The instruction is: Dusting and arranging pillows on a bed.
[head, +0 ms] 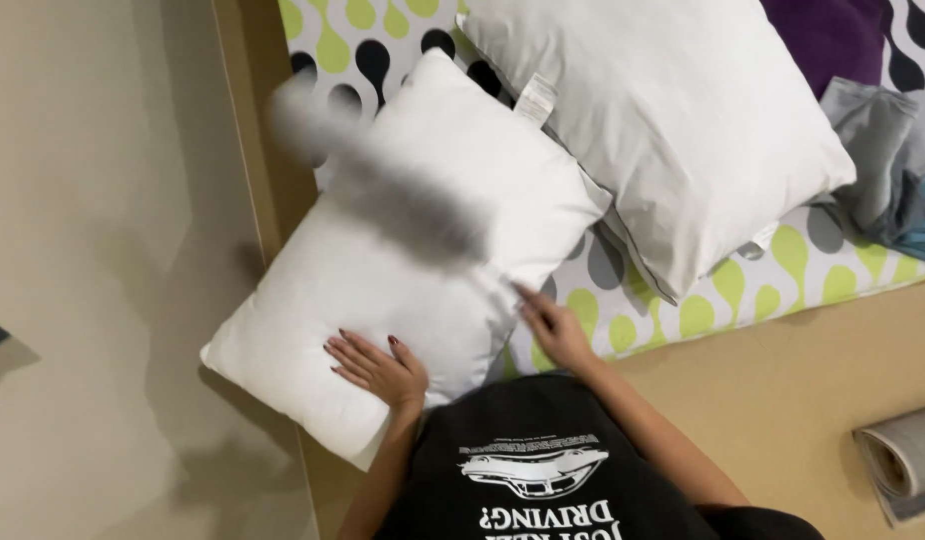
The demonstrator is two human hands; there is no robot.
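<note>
A white pillow point(423, 250) lies slantwise over the left edge of a mattress with a green, black and grey drop-patterned sheet point(703, 300). My left hand point(378, 368) rests flat on the pillow's lower part, fingers spread. My right hand point(551, 322) lies at the pillow's lower right edge, fingers stretched out and touching it where it meets the sheet. Neither hand holds anything. A blurred grey streak point(383, 170) crosses the pillow's upper part; I cannot tell what it is.
A larger white pillow point(673, 120) lies on the mattress at upper right, overlapping the first. Purple cloth point(833, 35) and grey-blue clothes point(893, 170) lie at the right. A rolled grey mat point(908, 460) is on the tan floor. A wooden bed frame point(253, 120) runs along the left.
</note>
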